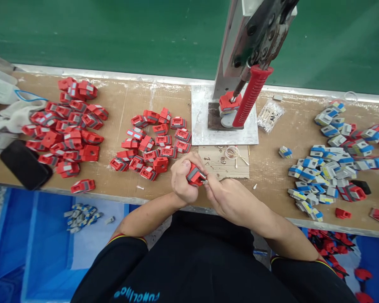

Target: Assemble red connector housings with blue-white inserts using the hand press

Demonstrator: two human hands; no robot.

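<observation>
My left hand (182, 179) grips a small red and grey plastic part (195, 175) near the front edge of the wooden bench (265, 176). My right hand (229, 198) touches the part's right end with pinched fingertips; something small and pale may sit between them, too small to tell. Just left of my hands lies a heap of similar red parts (154, 143). Behind my hands stands a hand press on a white base plate (202, 126), with a red ribbed lever handle (252, 97) and a red part (229, 102) seated under it.
A larger pile of red parts (69, 126) covers the left of the bench, beside a black phone (25, 165) and white cloth (9, 118). Blue, grey and yellow parts (328, 168) lie at the right. A bag of small pins (270, 114) and a cardboard scrap (224, 162) sit near the press.
</observation>
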